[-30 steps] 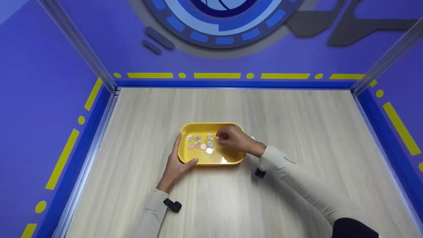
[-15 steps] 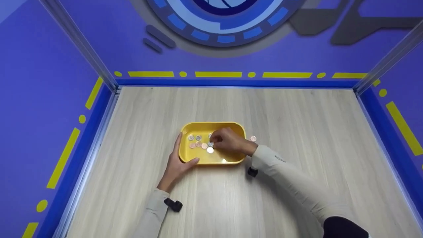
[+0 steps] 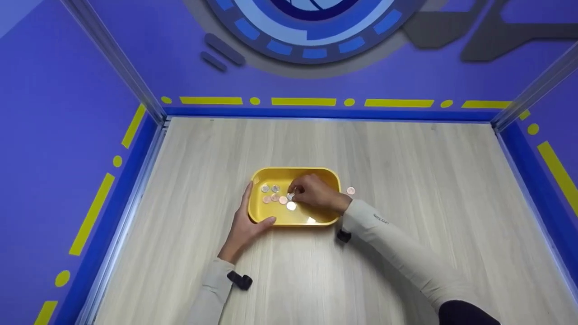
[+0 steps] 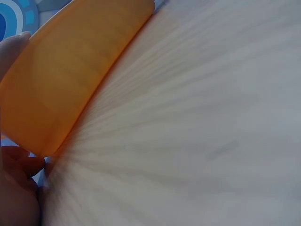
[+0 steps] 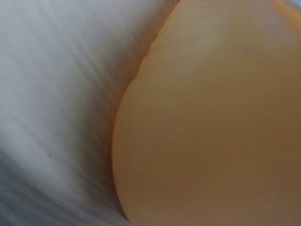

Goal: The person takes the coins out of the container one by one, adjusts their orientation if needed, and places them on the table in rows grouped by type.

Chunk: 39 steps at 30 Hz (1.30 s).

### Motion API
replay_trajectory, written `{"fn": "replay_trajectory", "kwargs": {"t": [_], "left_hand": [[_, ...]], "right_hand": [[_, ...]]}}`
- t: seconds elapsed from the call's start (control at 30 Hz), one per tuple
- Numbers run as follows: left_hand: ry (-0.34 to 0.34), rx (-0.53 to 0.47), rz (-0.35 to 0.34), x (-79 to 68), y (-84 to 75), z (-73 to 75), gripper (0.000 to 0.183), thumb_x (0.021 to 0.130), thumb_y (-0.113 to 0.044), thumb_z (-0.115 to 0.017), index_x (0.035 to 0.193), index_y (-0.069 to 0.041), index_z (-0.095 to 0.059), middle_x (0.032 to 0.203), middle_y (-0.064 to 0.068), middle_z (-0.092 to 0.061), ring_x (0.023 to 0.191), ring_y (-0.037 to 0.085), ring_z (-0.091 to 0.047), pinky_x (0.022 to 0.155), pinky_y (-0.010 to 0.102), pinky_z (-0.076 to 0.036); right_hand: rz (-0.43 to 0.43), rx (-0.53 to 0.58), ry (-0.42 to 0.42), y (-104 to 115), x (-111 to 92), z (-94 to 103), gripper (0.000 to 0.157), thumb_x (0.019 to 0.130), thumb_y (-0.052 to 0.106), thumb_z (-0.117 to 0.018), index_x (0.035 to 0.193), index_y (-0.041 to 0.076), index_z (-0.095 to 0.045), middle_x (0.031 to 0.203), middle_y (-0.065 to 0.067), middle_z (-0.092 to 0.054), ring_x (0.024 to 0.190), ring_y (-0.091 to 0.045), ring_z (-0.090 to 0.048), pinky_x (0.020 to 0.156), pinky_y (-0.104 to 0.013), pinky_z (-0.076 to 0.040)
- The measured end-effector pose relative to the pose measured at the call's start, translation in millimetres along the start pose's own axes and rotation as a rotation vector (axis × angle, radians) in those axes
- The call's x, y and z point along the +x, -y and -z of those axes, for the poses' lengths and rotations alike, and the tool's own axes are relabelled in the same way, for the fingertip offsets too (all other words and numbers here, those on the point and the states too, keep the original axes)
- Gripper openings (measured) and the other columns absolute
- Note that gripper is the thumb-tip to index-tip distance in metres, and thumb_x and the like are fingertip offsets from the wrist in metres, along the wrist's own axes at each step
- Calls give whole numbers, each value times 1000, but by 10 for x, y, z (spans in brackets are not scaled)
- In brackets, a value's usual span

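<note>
A yellow tray (image 3: 316, 216) lies on the table with several silver and copper coins (image 3: 275, 197) spread over the left half of its floor. My left hand (image 3: 244, 225) holds the tray's left end, its thumb on the near rim and its fingers along the left wall. Inside the tray, my right hand (image 3: 314, 192) pinches a coin with thumb and fingertips close over the floor, beside a silver coin (image 3: 290, 197). The fingers mostly hide the pinched coin. In the left wrist view the orange-looking tray wall (image 4: 66, 70) sits between thumb and fingers.
One copper coin (image 3: 351, 191) lies on the wooden table (image 3: 384, 153) just right of the tray. Blue panels (image 3: 289, 85) with yellow marks close off the back and both sides. The right wrist view shows mostly the tray's outer wall (image 5: 202, 132).
My right hand has moved a little left over the coins and now covers a silver coin there. The copper coin outside the tray has come fully into sight. My left hand keeps its hold.
</note>
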State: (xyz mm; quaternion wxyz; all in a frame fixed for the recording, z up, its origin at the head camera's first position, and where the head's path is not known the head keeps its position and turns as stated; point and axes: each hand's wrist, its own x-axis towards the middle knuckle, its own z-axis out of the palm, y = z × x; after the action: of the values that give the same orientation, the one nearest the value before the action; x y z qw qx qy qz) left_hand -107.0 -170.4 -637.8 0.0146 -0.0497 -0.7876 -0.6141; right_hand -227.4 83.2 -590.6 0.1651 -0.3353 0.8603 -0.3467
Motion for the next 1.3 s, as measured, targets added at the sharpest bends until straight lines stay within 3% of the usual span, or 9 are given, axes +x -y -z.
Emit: {"fn": "replay_trajectory", "kwargs": {"t": [0.13, 0.3, 0.5, 0.77, 1.0, 1.3], "left_hand": [[0, -16, -7, 17, -8, -5, 120, 86, -25, -93, 179, -19, -17, 176, 15, -38, 145, 34, -53, 120, 56, -40], [8, 3, -4, 11, -23, -18, 121, 87, -29, -93, 179, -20, -15, 175, 14, -39, 147, 32, -53, 121, 55, -40], [11, -3, -14, 4, -7, -43, 120, 87, -29, -92, 179, -19, -15, 176, 15, -38, 147, 32, -53, 122, 57, -38], [5, 9, 13, -31, -6, -24, 120, 88, -30, -92, 179, -21, -15, 174, 13, -41, 142, 30, -56, 118, 44, -43], [-8, 17, 19, -28, -21, -1, 119, 88, -28, -92, 179, -21, -15, 176, 12, -39, 145, 29, -54, 122, 53, -40], [1, 9, 16, -15, -26, -24, 120, 89, -28, -92, 179, -21, -12, 177, 11, -36, 148, 30, -53, 123, 53, -39]], "right_hand": [[-29, -46, 25, 41, -20, 19, 15, 99, 5, -80, 114, 4, -81, 101, -5, -77, 86, -14, -62, 79, -32, -53], [-57, -115, 38, 100, -57, 21, 10, 100, 6, -79, 109, 5, -76, 94, -3, -71, 85, -16, -61, 79, -36, -53], [-95, -88, 32, 88, -87, 26, 10, 100, 9, -80, 103, 8, -71, 87, 0, -65, 80, -15, -57, 73, -33, -48], [4, -87, -38, 107, -234, 97, 8, 97, -1, -75, 97, 6, -72, 85, 3, -66, 78, -12, -58, 72, -29, -47], [58, -94, -109, 169, -405, 220, 10, 95, 1, -78, 93, 8, -72, 84, 1, -68, 77, -12, -60, 71, -30, -51], [22, 8, -145, 166, -653, 417, 11, 99, 5, -82, 95, 9, -73, 87, 1, -71, 79, -11, -62, 72, -28, -52]]}}
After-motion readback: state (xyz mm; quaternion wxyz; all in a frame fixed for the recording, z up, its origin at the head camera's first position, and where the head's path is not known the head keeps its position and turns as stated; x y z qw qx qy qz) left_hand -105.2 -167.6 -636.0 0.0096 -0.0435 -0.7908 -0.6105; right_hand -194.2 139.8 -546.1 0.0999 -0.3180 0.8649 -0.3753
